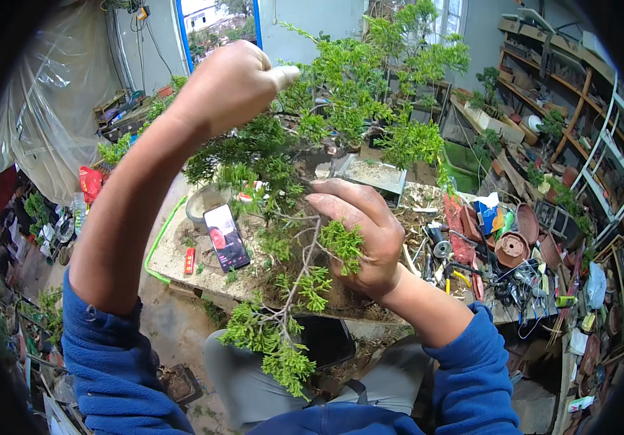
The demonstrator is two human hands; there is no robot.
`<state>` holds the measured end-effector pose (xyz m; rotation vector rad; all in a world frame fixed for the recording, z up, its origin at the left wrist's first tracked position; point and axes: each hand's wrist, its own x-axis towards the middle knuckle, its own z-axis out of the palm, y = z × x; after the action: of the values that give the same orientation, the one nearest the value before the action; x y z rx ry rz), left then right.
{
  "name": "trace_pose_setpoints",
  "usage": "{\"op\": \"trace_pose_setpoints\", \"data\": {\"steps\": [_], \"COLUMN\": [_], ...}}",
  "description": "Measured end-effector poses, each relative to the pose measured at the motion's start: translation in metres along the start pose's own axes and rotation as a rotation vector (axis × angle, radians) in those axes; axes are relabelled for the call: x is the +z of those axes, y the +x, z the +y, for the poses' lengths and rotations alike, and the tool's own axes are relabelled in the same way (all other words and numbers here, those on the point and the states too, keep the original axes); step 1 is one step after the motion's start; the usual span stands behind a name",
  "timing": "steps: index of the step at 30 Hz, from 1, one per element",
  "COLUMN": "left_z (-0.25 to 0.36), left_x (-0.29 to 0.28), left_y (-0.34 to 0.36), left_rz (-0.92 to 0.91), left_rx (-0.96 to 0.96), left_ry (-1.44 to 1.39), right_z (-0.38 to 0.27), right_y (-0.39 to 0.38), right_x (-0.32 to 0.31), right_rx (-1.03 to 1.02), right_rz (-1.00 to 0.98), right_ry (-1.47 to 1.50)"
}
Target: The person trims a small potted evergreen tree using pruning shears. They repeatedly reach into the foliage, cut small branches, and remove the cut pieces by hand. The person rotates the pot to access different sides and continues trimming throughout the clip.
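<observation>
Left grip (236,83) and right grip (363,235) curl, contents hidden, the right beside the near branch (296,284), likely springy, best held by its wood.

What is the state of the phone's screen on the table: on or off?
On: the phone lies face up and its screen shows a lit, coloured picture.

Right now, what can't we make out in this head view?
All in the head view:
Left hand: what its curled fingers hold, if anything; the hand itself hides it.
Right hand: inside of its grip; its own back covers it.
Plant: trunk base, lost behind greenery.
Phone: screen details too small.
Shelves: far ends cut off by dark rim.
</observation>
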<state>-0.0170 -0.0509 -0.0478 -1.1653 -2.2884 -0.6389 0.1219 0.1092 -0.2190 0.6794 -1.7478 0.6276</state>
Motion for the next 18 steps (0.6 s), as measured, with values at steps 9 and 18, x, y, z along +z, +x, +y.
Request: {"op": "trace_pose_setpoints", "data": {"steps": [9, 18], "left_z": [-0.031, -0.062], "left_x": [0.003, 0.022], "left_y": [0.036, 0.064], "left_rz": [-0.362, -0.438], "left_rx": [-0.172, -0.005], "left_ry": [0.198, 0.228], "right_z": [-0.001, -0.005], "right_y": [-0.001, -0.007], "right_x": [0.001, 0.003], "right_rx": [0.005, 0.081], "right_rz": [0.035, 0.052], "right_ry": [0.068, 0.093]}}
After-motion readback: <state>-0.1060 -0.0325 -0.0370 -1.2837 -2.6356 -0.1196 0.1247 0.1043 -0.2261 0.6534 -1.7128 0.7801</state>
